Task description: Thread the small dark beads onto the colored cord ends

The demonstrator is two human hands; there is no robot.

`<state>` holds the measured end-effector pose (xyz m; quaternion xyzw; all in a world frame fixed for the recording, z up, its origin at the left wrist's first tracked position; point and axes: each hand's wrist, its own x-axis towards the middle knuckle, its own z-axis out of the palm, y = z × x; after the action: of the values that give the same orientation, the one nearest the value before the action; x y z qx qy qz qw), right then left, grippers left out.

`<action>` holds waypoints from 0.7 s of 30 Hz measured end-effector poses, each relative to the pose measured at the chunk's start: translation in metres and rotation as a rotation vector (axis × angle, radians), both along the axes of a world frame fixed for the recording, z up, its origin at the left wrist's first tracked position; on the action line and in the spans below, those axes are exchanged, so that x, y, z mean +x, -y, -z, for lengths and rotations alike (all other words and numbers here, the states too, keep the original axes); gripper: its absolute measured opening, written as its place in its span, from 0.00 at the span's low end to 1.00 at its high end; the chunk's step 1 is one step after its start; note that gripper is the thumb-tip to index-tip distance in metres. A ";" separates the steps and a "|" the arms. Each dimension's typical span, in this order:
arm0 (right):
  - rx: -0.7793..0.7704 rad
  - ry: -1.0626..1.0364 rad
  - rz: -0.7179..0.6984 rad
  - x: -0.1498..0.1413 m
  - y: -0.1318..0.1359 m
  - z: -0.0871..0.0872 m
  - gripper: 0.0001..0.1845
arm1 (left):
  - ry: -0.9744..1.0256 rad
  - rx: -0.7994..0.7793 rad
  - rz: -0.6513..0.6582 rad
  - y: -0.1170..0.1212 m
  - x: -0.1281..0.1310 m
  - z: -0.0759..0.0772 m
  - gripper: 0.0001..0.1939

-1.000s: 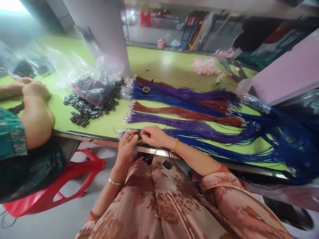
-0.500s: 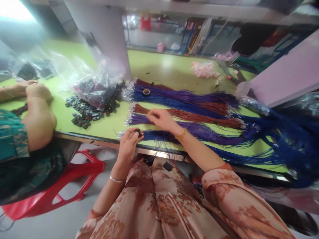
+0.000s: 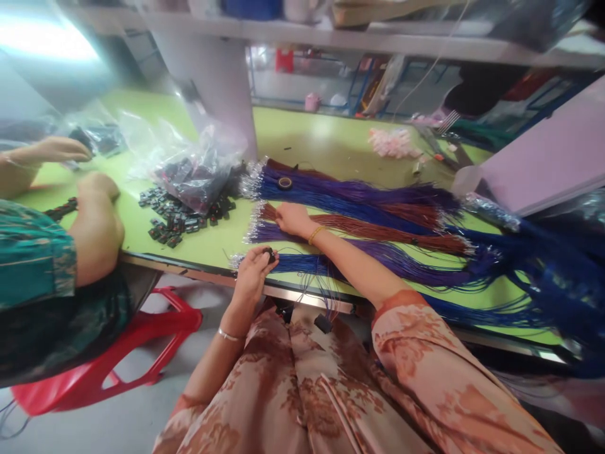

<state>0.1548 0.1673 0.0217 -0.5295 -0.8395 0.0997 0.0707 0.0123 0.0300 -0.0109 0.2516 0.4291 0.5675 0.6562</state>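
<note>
A small black connector housing [image 3: 270, 255] is pinched in my left hand [image 3: 253, 272], just above the table's front edge. My right hand [image 3: 297, 221] reaches over the brown wire bundle [image 3: 340, 223], its fingers closed on brown wire near the silvery terminal ends; how many wires they grip is hidden. Between the hands lies a purple wire bundle [image 3: 373, 247]. A blue wire bundle [image 3: 295, 263] runs close beside my left hand. Thin wires hang over the edge to another black connector [image 3: 323, 324] in front of my clothes.
Several black connectors [image 3: 165, 233] lie loose by a clear plastic bag [image 3: 189, 180] of more. A tape roll [image 3: 285, 183] rests on the rear wires. At left are a co-worker's arm [image 3: 97, 221] and a red stool [image 3: 174, 318]. Pale pink pieces [image 3: 392, 142] sit behind.
My right hand has moved from above the purple wires back and left onto the brown bundle, its fingers closing there. My left hand still holds the connector. The co-worker's hands have parted.
</note>
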 end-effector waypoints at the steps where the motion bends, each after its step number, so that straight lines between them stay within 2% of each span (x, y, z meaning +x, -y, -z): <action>1: -0.001 0.022 0.001 -0.001 -0.001 0.000 0.11 | 0.004 -0.002 -0.001 0.000 0.000 0.000 0.16; 7: 0.040 -0.005 0.056 0.011 -0.004 0.003 0.13 | 0.017 0.008 0.009 0.001 0.000 0.002 0.16; 12: 0.072 -0.289 0.056 0.016 -0.008 -0.001 0.09 | 0.034 0.023 0.020 0.003 -0.001 0.003 0.16; 17: 0.029 -0.576 -0.048 -0.006 -0.001 -0.013 0.06 | 0.038 0.022 0.008 0.004 0.000 0.002 0.17; 21: -0.058 -0.724 -0.122 -0.014 0.014 -0.025 0.08 | 0.029 0.024 0.000 0.004 0.000 0.002 0.16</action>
<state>0.1403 0.1532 0.0467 -0.4104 -0.7869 0.3086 0.3422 0.0123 0.0262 -0.0132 0.2511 0.4124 0.5763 0.6593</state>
